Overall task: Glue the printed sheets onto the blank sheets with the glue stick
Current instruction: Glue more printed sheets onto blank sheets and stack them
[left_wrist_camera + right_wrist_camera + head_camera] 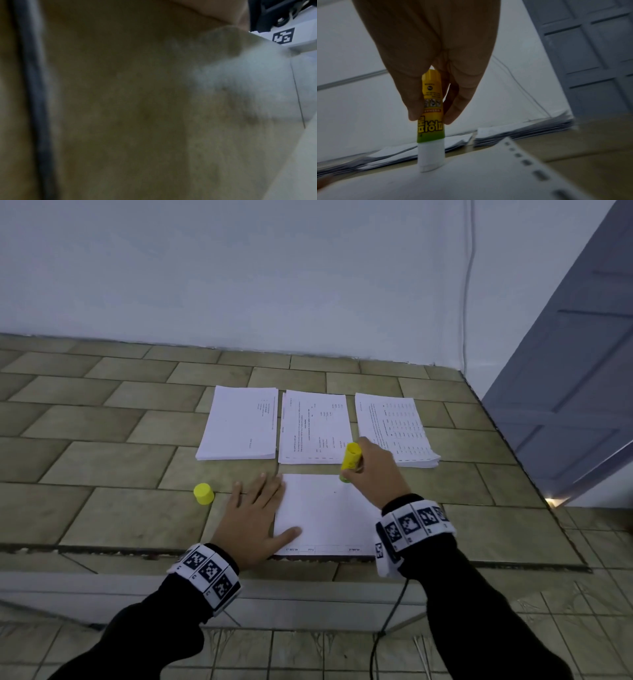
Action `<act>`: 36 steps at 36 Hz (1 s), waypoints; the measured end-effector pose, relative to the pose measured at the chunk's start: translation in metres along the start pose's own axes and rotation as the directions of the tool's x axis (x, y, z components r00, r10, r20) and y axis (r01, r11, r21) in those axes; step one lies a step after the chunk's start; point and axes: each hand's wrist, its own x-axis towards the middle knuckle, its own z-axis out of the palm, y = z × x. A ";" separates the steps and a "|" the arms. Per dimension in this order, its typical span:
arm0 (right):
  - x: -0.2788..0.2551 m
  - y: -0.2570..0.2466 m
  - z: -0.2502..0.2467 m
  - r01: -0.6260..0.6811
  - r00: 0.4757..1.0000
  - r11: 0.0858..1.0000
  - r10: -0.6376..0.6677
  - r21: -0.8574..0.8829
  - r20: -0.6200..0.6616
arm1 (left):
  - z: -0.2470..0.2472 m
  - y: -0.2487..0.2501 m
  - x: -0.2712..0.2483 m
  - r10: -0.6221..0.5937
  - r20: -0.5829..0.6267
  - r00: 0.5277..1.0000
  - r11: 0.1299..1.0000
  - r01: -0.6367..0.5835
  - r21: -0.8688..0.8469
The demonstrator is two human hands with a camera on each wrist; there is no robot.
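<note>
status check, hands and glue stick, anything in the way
Left hand flat, pinning sheet edge. Right hand grips uncapped glue stick, tip on sheet's far edge. Yellow cap left of the sheet, nothing in the way.

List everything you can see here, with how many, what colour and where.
sheet: one, white, on the tiled ledge nearest the person, under both hands
stacks: three, white with print, in a row beyond the sheet
glue stick: one, yellow and green, uncapped, tip on the sheet's far edge
cap: one, yellow, on the ledge left of the sheet
ledge: one, tan tiles, against the white wall
door: one, grey-blue, at the right
cable: one, black, hanging below the ledge
left hand: flat, pressing the sheet's left edge
right hand: grips the glue stick
</note>
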 end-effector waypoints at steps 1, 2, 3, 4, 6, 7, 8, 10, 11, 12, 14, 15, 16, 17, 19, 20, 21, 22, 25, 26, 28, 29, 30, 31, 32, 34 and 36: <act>-0.003 0.007 -0.006 -0.022 1.000 1.000 0.022 0.009 -0.022 | 0.000 0.000 0.000 0.001 -0.001 1.000 1.000 -0.001 0.000; -0.005 0.015 -0.012 -0.043 0.998 0.999 0.044 0.018 -0.046 | 0.000 0.000 0.000 0.002 -0.005 1.000 1.000 -0.002 -0.003; -0.007 0.022 -0.018 -0.062 0.996 0.998 0.064 0.022 -0.068 | -0.001 0.001 0.000 0.002 -0.007 1.000 1.000 -0.002 -0.006; -0.009 0.028 -0.023 -0.079 0.993 0.997 0.080 0.020 -0.087 | -0.001 0.001 0.000 0.004 -0.009 1.000 1.000 -0.004 -0.007; -0.012 0.037 -0.032 -0.103 0.988 0.994 0.104 0.021 -0.113 | -0.001 0.001 -0.001 0.008 -0.015 1.000 1.000 -0.008 -0.009; -0.014 0.040 -0.036 -0.108 0.986 0.994 0.110 0.023 -0.122 | 0.000 0.001 -0.001 0.011 -0.025 1.000 1.000 -0.011 -0.014; -0.014 0.042 -0.038 -0.107 0.985 0.994 0.109 0.025 -0.136 | 0.000 0.000 -0.001 0.014 -0.037 0.999 1.000 -0.014 -0.021; -0.016 0.040 -0.041 -0.097 0.981 0.995 0.099 0.019 -0.166 | 0.002 0.000 -0.001 0.019 -0.048 0.999 1.000 -0.020 -0.021; -0.017 0.037 -0.040 -0.091 0.979 0.996 0.094 0.022 -0.179 | 0.002 0.000 -0.001 0.021 -0.049 0.999 1.000 -0.022 -0.020; -0.017 0.033 -0.037 -0.081 0.979 0.996 0.087 0.039 -0.187 | 0.002 0.000 -0.001 0.021 -0.050 0.999 1.000 -0.022 -0.021; -0.019 0.021 -0.029 -0.038 0.984 0.996 0.052 0.084 -0.168 | 0.000 0.001 -0.001 0.012 -0.033 0.999 1.000 -0.012 -0.016; -0.020 0.013 -0.024 -0.010 0.990 0.994 0.025 0.106 -0.142 | -0.001 0.001 -0.001 0.004 -0.019 1.000 1.000 -0.004 -0.010; -0.021 0.005 -0.018 0.019 0.994 0.991 -0.004 0.134 -0.111 | -0.001 0.001 -0.001 -0.001 -0.009 1.000 1.000 0.001 -0.004; -0.023 -0.004 -0.012 0.043 0.997 0.986 -0.031 0.163 -0.077 | -0.001 0.001 0.000 -0.002 -0.006 1.000 1.000 0.002 -0.001; -0.025 -0.022 0.002 0.076 0.997 0.973 -0.078 0.216 -0.002 | 0.000 0.001 0.000 0.004 -0.018 1.000 1.000 -0.004 -0.001; -0.026 -0.030 0.009 0.086 0.994 0.968 -0.098 0.235 0.039 | 0.001 0.001 0.000 0.008 -0.029 1.000 1.000 -0.008 -0.001; -0.027 -0.037 0.016 0.101 0.990 0.966 -0.122 0.240 0.074 | 0.002 0.001 0.000 0.011 -0.040 0.999 1.000 -0.011 -0.003; -0.027 -0.041 0.023 0.118 0.984 0.965 -0.145 0.234 0.101 | 0.002 0.001 0.001 0.013 -0.048 0.999 1.000 -0.013 -0.006; -0.026 -0.051 0.040 0.166 0.967 0.964 -0.200 0.208 0.155 | 0.003 0.000 0.002 0.011 -0.034 0.999 1.000 -0.011 -0.001; -0.025 -0.052 0.044 0.182 0.963 0.965 -0.214 0.189 0.165 | 0.003 0.000 0.002 0.013 -0.034 0.999 1.000 -0.013 0.002; -0.024 -0.054 0.050 0.209 0.956 0.969 -0.231 0.133 0.182 | 0.002 0.000 0.003 0.016 -0.036 0.999 1.000 -0.016 0.005; -0.025 -0.054 0.051 0.216 0.954 0.970 -0.234 0.109 0.187 | 0.003 0.000 0.003 0.016 -0.032 0.999 1.000 -0.015 0.008; -0.025 -0.053 0.051 0.217 0.955 0.972 -0.232 0.095 0.187 | 0.003 0.000 0.002 0.014 -0.025 1.000 1.000 -0.013 0.010; -0.026 -0.051 0.050 0.212 0.957 0.973 -0.225 0.086 0.186 | 0.002 0.000 0.003 0.010 -0.018 1.000 1.000 -0.010 0.011; -0.026 -0.048 0.048 0.204 0.959 0.976 -0.215 0.075 0.183 | 0.002 0.000 0.002 0.005 -0.012 1.000 1.000 -0.005 0.011; -0.027 -0.041 0.040 0.188 0.965 0.981 -0.194 0.052 0.176 | 0.001 0.001 0.002 -0.006 -0.006 1.000 1.000 0.006 -0.003; -0.029 -0.030 0.030 0.165 0.973 0.985 -0.172 0.053 0.157 | -0.001 0.001 0.000 -0.010 -0.004 1.000 1.000 0.010 -0.009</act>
